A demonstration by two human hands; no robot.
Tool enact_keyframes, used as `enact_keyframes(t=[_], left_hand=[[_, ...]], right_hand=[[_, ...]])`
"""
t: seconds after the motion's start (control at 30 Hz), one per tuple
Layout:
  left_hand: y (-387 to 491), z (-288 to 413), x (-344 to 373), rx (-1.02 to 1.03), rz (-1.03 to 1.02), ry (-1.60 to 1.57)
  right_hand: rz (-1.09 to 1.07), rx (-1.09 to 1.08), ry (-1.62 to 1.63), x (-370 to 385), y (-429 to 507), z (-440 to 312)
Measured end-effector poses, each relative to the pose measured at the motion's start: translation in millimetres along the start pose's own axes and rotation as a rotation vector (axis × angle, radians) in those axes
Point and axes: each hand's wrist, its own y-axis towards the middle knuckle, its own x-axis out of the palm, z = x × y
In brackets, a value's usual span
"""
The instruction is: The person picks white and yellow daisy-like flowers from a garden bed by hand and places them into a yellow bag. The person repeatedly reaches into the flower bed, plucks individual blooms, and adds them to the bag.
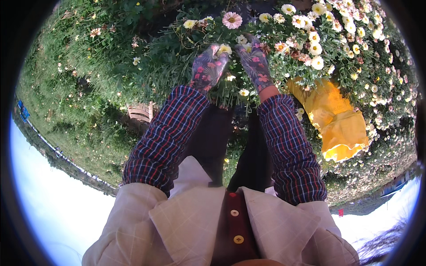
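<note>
My left hand [209, 69], in a grey glove with a pink floral print, has its thumb and fingers around a pale yellow chrysanthemum bloom [224, 49]. Close beside it, my right hand [255, 65] wears a matching glove. Its fingers curl about a whitish bloom with a yellow centre [247, 47], and the fingertips are partly hidden among flowers. Just beyond both hands stands a larger pink flower [232, 20]. Green foliage surrounds the gloves, and a few small pale blooms [244, 92] show below them.
A yellow sack [336, 113] with a ragged, lit mouth lies on the plants to the right of my right forearm. Dense white blooms [315, 49] crowd the right side. At left, a slatted beige object [139, 112] sits half buried in greenery.
</note>
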Motion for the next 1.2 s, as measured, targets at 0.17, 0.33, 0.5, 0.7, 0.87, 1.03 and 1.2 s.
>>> enact_keyframes(t=[0.17,0.33,0.5,0.7,0.87,1.03,1.2], left_hand=[[2,5,4,0.084,0.053,0.124],[12,4,0,0.004,0.076,0.057],[2,7,1,0.117,0.003,-0.014],[-8,-12,1,0.078,-0.121,-0.004],[-3,16,-41,0.133,0.096,-0.585],[62,46,-29,0.192,-0.287,-0.024],[67,-38,14,0.182,-0.319,0.086]], right_hand=[[0.112,-0.230,-0.271,23,22,25],[0.050,-0.282,0.247,5,-37,15],[-0.277,-0.125,0.634,-52,10,-26],[-0.529,0.127,0.270,-19,68,-25],[-0.459,-0.115,-0.251,-2,15,-43],[-0.355,-0.376,-0.167,24,-25,-4],[-0.746,0.154,0.952,-29,-33,-24]])
